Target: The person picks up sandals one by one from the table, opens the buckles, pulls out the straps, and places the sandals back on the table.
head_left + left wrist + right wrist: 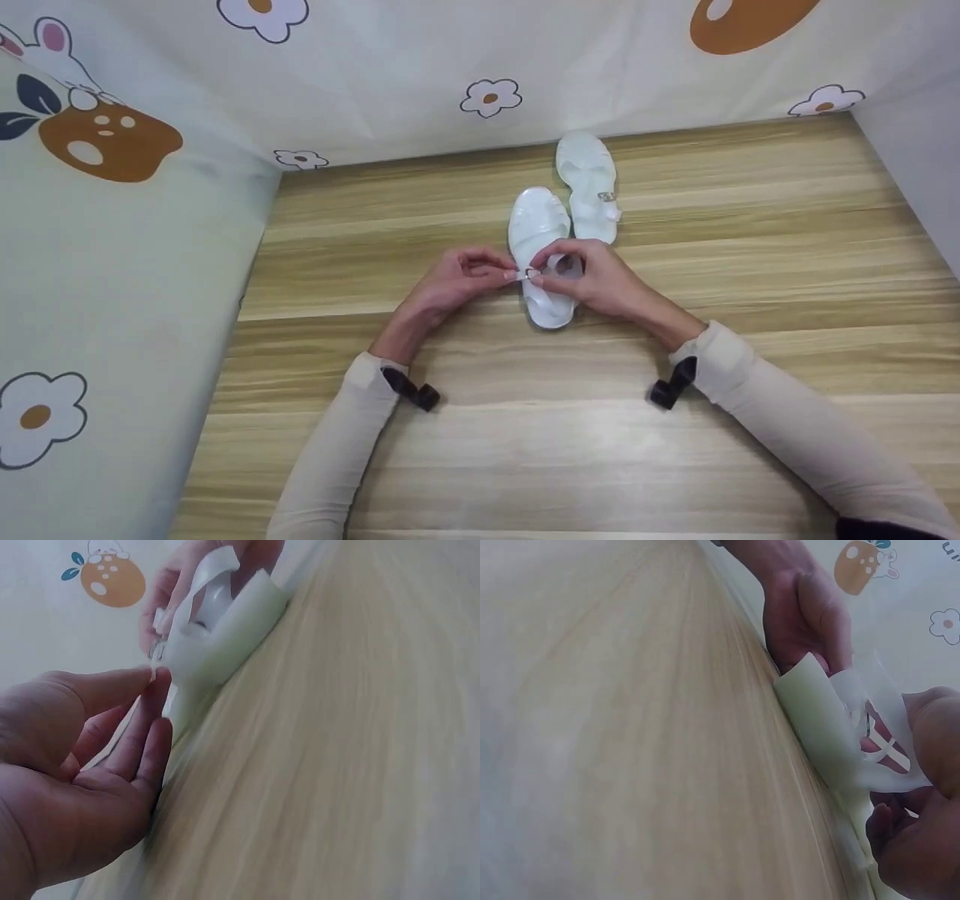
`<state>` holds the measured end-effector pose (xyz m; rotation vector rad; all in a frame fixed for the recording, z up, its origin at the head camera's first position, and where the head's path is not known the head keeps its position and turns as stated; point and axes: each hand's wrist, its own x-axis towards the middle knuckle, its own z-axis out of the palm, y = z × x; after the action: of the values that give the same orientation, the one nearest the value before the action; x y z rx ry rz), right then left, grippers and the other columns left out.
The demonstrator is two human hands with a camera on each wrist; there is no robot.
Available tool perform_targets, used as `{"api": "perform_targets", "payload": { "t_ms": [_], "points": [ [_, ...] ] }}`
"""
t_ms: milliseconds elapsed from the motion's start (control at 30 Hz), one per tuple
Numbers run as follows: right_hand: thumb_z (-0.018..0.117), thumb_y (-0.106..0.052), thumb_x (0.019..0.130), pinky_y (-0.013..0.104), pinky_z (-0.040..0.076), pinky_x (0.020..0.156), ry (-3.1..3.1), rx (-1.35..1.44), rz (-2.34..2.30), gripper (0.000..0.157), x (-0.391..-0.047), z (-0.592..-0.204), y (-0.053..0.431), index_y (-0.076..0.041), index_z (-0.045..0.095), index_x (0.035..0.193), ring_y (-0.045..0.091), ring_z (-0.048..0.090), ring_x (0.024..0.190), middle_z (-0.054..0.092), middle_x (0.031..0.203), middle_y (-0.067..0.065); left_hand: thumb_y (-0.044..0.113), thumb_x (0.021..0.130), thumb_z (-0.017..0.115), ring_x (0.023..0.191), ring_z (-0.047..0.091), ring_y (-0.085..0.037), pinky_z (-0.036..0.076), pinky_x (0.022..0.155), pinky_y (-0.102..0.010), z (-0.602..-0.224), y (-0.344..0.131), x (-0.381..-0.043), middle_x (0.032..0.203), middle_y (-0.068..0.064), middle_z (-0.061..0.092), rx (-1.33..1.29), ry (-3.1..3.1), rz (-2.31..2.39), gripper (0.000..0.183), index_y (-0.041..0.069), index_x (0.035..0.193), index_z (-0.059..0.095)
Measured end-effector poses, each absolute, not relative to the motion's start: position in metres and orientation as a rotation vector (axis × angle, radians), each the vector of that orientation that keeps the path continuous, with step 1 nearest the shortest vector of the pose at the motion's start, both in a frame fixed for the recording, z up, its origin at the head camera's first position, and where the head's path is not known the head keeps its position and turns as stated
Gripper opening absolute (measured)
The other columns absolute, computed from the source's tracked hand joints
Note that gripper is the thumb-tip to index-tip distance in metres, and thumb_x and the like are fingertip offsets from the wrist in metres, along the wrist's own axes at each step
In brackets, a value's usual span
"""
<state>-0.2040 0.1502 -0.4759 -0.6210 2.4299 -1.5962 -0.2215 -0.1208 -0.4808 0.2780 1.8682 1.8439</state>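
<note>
From my end, the near white sandal (pixel 535 214) lies on the bench (pixel 525 442), nearer the far edge, well apart from the L & R edges; the 2nd sandal (pixel 589 169) lies just past it, a bit to the R, its far end close to the far edge where the printed cloth (pixel 390 90) rises. L hand (pixel 466 279): thumb & index pinching the tip of the strap (pixel 521 275), other fingers loosely bent below, per the L wrist cam. R hand (pixel 598 281): thumb & index pinching the strap at its buckle (pixel 157 651); can't tell if they've got the metal too, b/c the fingertips hide it. Step in hand looks like working the strap at the buckle, so I'd want the R pinch firm, buckle square to the strap, & the L hand pulling in line w/ it, no twist. Parts are tiny, so fingertips only, & I'd leave the buckle's opening uncovered. The sandal looks light & soft, so it'd prob. slide or tip under a hard tug; short, gentle pulls, countered by the R hand, seem best. Main risk IMO: glossy strap slipping out of the L pinch.
</note>
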Motion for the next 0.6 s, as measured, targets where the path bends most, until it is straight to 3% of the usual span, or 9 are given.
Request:
{"api": "perform_targets", "payload": {
  "t_ms": [167, 333, 600],
  "points": [
    [0.086, -0.033, 0.095, 0.031, 0.049, 0.092, 2.444, -0.619, -1.592, 0.021, -0.2049, -0.4776, 0.1524, -0.022, 0.081, 0.111, 0.018, 0.063, 0.104, 0.078, 0.109, -0.002, 0.007, 0.089, 0.090, 0.108, 0.080, -0.022, 0.064, 0.093, -0.029, -0.4824, -0.1238, -0.2221, 0.111, -0.012, 0.083, 0.368, 1.897, 1.810, 0.032, 0.000, 0.118, 0.080],
    [0.085, -0.033, 0.096, 0.030, 0.049, 0.096, 2.434, -0.634, -1.591, 0.019, -0.2047, -0.4781, 0.1534, -0.022, 0.082, 0.112, 0.018, 0.065, 0.107, 0.079, 0.109, -0.003, 0.015, 0.090, 0.090, 0.098, 0.082, -0.023, 0.066, 0.087, -0.031, -0.4813, -0.1208, -0.2205, 0.106, -0.012, 0.084, 0.460, 2.007, 1.761, 0.025, 0.006, 0.112, 0.083],
    [0.086, -0.035, 0.095, 0.031, 0.049, 0.092, 2.429, -0.633, -1.581, 0.019, -0.2044, -0.4769, 0.1526, -0.023, 0.084, 0.110, 0.017, 0.064, 0.105, 0.080, 0.109, -0.004, 0.013, 0.089, 0.091, 0.102, 0.082, -0.025, 0.066, 0.091, -0.034, -0.4810, -0.1186, -0.2185, 0.110, -0.013, 0.083, 0.376, 1.977, 1.796, 0.027, 0.006, 0.114, 0.083]
  ]
}}
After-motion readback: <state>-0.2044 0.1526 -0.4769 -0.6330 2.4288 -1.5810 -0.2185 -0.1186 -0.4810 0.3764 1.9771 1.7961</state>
